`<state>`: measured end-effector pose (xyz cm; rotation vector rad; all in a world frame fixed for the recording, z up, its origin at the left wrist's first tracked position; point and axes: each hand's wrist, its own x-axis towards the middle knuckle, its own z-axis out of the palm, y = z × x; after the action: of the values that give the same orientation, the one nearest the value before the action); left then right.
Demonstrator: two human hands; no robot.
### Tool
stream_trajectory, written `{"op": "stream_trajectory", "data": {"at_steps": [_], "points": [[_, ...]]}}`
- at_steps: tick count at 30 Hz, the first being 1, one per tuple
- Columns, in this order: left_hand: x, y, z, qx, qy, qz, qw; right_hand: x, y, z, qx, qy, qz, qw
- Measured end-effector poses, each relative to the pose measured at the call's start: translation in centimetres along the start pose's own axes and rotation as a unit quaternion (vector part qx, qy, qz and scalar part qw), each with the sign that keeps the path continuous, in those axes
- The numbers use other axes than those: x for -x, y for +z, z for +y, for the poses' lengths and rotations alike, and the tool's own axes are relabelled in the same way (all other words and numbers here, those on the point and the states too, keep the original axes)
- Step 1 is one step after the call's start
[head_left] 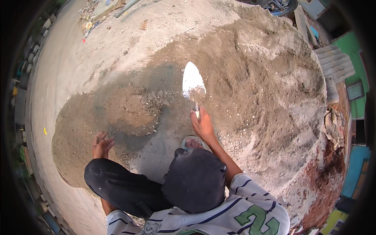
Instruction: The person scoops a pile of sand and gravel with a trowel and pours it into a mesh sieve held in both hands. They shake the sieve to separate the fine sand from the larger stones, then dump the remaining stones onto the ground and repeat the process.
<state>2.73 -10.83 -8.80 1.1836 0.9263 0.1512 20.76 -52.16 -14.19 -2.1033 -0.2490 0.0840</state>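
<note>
My right hand (203,124) is wrapped round the handle of a pointed trowel (192,79). Its pale, bright blade points away from me over the brown sand (250,74), with a brownish smear near the handle. Beyond my bent left knee, my left hand (102,145) hangs with its fingers loosely apart and nothing in them. Ahead of that hand, a mound of coarse sand and small stones (135,107) lies on a fine mesh screen (117,77). Sand hides much of the mesh.
My sandalled foot (193,142) rests just below my right hand. A large uneven sand pile rises on the right, with reddish soil (319,192) at its lower edge. Litter (89,26) and a pipe (127,8) lie at the far left. A wheel (279,6) stands at the back right.
</note>
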Motion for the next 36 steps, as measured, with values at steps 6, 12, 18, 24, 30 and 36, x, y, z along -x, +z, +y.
{"op": "stream_trajectory", "data": {"at_steps": [6,12,18,24,30,36], "points": [[0.5,-0.5,0.0,0.015,0.002,0.003,1.000,-0.2,-4.1,8.5,-0.217,0.306,-0.260,0.889],[0.6,-0.2,0.5,0.012,0.001,-0.007,1.000,-14.3,-6.3,12.9,-0.115,0.233,-0.081,0.962],[2.0,0.9,1.2,-0.017,0.004,-0.005,1.000,-13.4,-5.5,11.6,-0.098,0.160,0.010,0.982],[2.8,0.2,1.1,-0.039,0.003,0.023,0.999,-9.8,-2.2,-0.4,0.101,-0.047,-0.056,0.992],[2.0,0.5,0.8,-0.065,0.008,0.054,0.996,-7.5,-0.1,-6.9,0.082,-0.054,-0.063,0.993],[1.7,1.3,1.7,-0.090,0.028,0.033,0.995,-7.8,-3.6,3.4,0.219,0.081,-0.062,0.970]]}}
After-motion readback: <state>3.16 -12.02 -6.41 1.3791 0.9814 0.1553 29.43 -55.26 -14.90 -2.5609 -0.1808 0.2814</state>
